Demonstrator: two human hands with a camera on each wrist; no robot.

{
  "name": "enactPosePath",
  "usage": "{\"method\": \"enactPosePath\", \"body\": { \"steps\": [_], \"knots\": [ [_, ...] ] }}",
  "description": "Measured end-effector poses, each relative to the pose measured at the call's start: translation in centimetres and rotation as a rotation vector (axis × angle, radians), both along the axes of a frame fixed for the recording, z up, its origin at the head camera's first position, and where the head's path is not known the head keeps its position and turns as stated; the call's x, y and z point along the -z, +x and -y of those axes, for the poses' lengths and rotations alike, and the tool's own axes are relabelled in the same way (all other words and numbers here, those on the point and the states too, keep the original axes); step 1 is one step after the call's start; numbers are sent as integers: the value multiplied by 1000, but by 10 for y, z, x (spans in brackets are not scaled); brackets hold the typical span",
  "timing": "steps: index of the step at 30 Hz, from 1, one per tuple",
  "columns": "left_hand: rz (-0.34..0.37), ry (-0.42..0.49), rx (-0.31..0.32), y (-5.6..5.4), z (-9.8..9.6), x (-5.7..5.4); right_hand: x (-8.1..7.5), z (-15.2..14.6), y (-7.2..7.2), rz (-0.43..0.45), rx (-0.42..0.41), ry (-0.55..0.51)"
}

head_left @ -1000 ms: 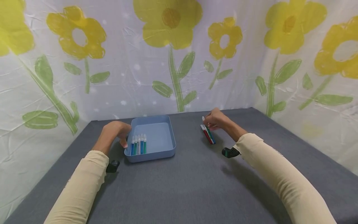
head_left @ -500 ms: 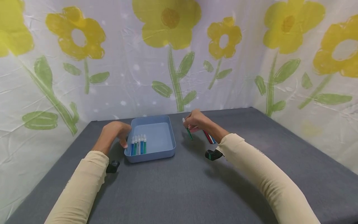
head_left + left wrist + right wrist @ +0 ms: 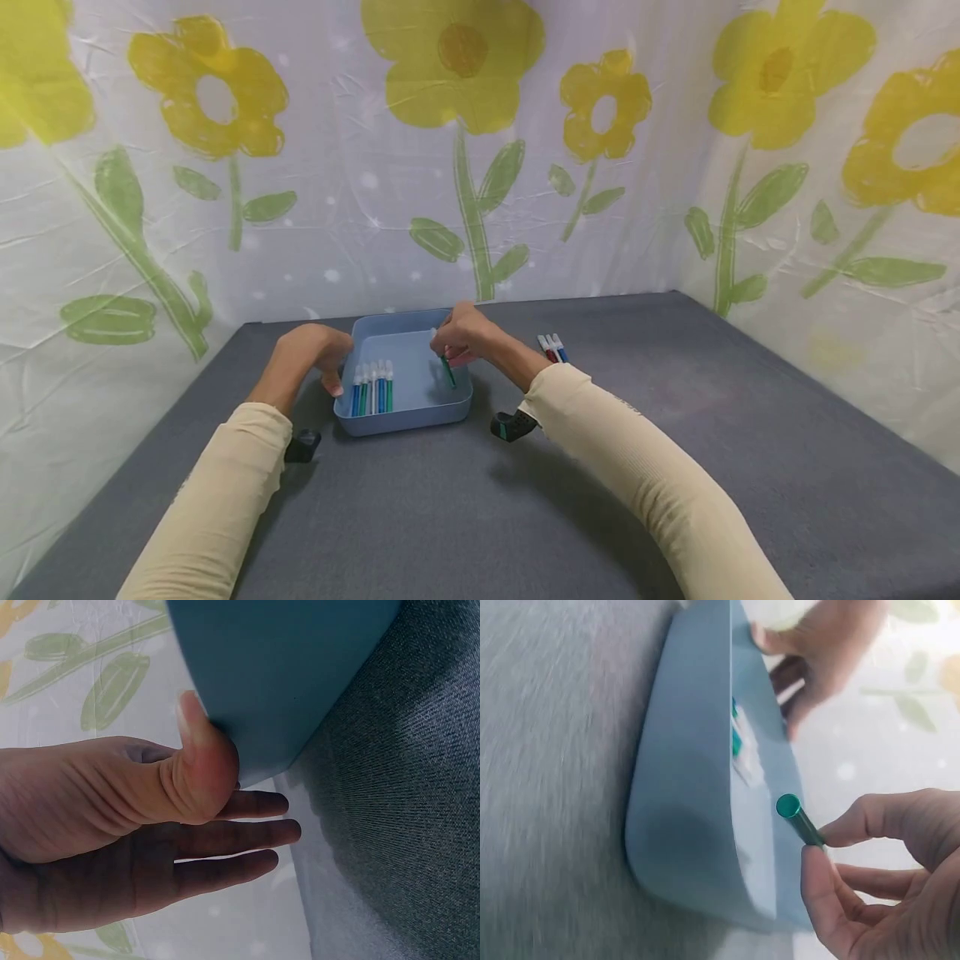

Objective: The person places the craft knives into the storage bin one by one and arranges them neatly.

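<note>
My right hand (image 3: 462, 333) pinched a green marker (image 3: 802, 822) between its fingers, over the blue tray (image 3: 405, 419); my left hand (image 3: 306, 350), fingers extended, touched the tray with its thumb. Other markers (image 3: 381, 393) lay inside.

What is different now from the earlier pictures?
The right hand has carried a green pen leftward, from the other pens on the table to over the tray, and still pinches it. The left hand stays at the tray's left side; the pens inside look unchanged.
</note>
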State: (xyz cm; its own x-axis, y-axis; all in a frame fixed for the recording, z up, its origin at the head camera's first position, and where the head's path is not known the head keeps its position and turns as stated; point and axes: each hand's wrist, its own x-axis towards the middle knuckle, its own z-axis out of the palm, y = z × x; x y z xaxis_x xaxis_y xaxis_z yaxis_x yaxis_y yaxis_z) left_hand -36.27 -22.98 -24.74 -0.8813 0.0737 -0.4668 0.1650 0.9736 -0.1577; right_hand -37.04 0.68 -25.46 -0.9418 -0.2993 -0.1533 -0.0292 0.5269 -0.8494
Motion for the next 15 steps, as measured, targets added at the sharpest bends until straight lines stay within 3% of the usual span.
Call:
{"method": "enactPosePath", "body": {
  "steps": [8,15],
  "knots": [
    [-29,-56,77,2,-1,-5,15,40,1,-23,17,37],
    [-7,-31,36,3,-2,-3,32,64,4,17,39,40]
  ]
}}
